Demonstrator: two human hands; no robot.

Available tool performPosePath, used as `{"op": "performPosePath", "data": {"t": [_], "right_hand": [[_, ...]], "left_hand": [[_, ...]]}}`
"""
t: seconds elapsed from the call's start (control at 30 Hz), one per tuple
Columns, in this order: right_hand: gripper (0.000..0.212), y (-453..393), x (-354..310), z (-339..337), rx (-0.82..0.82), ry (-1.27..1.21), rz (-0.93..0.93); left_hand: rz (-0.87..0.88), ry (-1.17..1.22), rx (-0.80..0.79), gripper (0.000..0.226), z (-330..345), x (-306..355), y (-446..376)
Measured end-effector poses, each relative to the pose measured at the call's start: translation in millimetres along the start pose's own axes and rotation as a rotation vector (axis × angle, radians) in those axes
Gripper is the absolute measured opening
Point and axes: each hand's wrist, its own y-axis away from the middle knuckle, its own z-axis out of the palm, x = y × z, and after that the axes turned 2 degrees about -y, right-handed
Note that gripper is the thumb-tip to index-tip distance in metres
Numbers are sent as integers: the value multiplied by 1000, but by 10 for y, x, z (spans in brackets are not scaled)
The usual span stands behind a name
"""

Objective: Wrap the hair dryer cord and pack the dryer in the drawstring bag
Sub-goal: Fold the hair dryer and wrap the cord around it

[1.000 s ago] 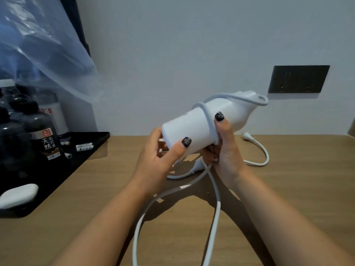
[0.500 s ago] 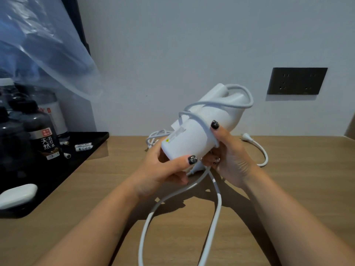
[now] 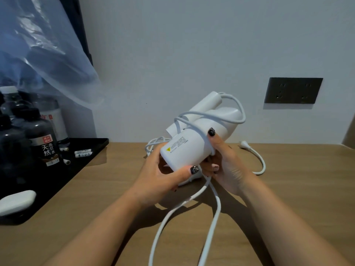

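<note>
A white hair dryer (image 3: 189, 148) is held above the wooden table (image 3: 297, 189), its barrel end with a printed warning label toward me and its folded handle pointing up at the back. My left hand (image 3: 163, 177) grips the barrel end from below, thumb across the front. My right hand (image 3: 223, 162) grips the body from the right, thumb pressing a loop of the white cord (image 3: 217, 204) against it. The cord circles the dryer once, then two strands hang down over the table's front edge. The plug (image 3: 245, 145) lies on the table behind. No drawstring bag is visible.
A black tray (image 3: 76, 169) at the left carries dark bottles (image 3: 41, 139), small white sachets (image 3: 82, 153) and a white oval object (image 3: 17, 201). Clear plastic sheeting (image 3: 38, 54) hangs above it. A dark wall socket (image 3: 293, 90) sits on the wall at the right.
The dryer has been turned so its label faces me and the folded handle now points up behind. A cord loop has shifted across the body, and both hands have dropped slightly.
</note>
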Motion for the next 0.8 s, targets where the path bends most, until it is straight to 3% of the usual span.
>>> {"op": "performPosePath", "data": {"t": [0.17,0.5,0.8], "right_hand": [[60,-28,0,-16,62,41,85],[75,-12,-24,-90,125,202,91],[46,-62,86,32,107,137,111]], "left_hand": [[65,-32,100,59,-35,-42,-37],[67,23,72,74,-138,-116,-70],[177,-272,210,58,-91,-132,-61]]}}
